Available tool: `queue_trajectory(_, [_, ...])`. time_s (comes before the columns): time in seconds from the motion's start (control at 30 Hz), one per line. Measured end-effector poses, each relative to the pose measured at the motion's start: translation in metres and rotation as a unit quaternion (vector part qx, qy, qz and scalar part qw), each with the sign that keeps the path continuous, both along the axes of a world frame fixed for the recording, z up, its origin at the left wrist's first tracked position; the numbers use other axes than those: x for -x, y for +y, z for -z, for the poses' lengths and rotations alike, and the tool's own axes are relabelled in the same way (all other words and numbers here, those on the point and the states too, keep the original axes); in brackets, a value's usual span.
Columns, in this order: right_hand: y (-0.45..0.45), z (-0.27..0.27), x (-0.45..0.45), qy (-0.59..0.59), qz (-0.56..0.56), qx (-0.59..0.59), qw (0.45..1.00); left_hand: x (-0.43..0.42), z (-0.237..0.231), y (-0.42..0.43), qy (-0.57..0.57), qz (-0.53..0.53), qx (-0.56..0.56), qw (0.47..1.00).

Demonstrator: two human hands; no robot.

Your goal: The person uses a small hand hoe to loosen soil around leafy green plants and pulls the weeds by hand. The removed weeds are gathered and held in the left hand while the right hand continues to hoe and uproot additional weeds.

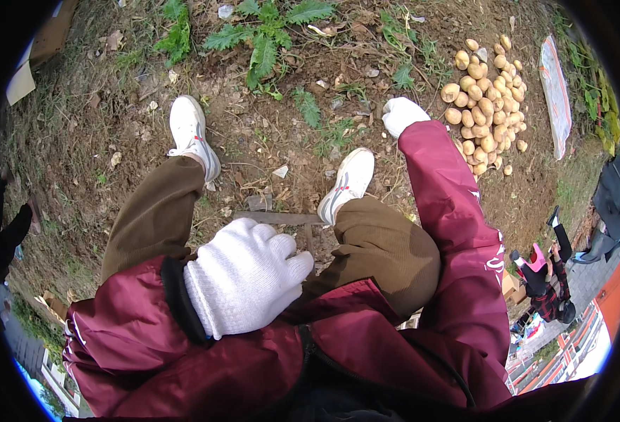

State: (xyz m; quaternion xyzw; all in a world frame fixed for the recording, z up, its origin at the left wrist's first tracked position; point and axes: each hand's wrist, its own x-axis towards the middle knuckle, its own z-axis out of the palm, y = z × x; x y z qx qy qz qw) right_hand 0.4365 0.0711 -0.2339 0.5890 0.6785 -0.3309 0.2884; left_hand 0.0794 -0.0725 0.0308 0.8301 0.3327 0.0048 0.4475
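My left hand (pixel 249 279), in a white knit glove, hangs over my lap with its back up and its fingers bent. Its palm is hidden, so whether it holds anything does not show. My right hand (pixel 403 116), gloved the same way, reaches low over the soil beyond my right shoe. Its fingers are folded under and out of sight. Just right of it lies a heap of potatoes (pixel 483 116) on bare ground, with a few loose ones at its edges. Past the heap, a white woven sack (pixel 555 100) with orange stripes lies flat.
Leafy weeds (pixel 265 39) grow ahead. A wooden strip (pixel 281 218) lies between my white shoes (pixel 348 182). Cardboard (pixel 51 34) stands at upper left. A person (pixel 547 293) sits at far right, near cardboard boxes (pixel 511 287). Dark clothing of someone else (pixel 12 237) shows at left.
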Motion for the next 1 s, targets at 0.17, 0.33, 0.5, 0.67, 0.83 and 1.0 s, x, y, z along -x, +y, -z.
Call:
queue_trajectory(0.17, [-0.003,-0.017,-0.012,0.063,0.039,-0.031,0.997,0.0,0.0,0.001,-0.008,-0.001,0.014,1.0])
queue_trajectory(0.33, [-0.004,-0.004,-0.015,0.006,0.054,-0.087,0.995,-0.001,0.001,0.002,-0.008,-0.008,-0.002,1.0])
queue_trajectory(0.5, [-0.028,0.002,-0.016,0.066,0.025,-0.093,0.993,-0.004,0.0,0.0,0.01,-0.001,-0.007,1.0])
queue_trajectory(0.67, [-0.04,-0.018,-0.052,0.16,0.071,-0.101,0.979,-0.004,0.002,0.002,0.003,-0.001,0.007,1.0])
queue_trajectory(0.83, [-0.047,-0.003,-0.057,0.145,0.11,-0.146,0.972,-0.006,0.001,0.003,0.009,0.009,0.012,1.0])
queue_trajectory(1.0, [-0.059,0.013,-0.051,0.177,0.169,-0.114,0.963,-0.006,0.002,0.004,0.023,0.009,0.017,1.0])
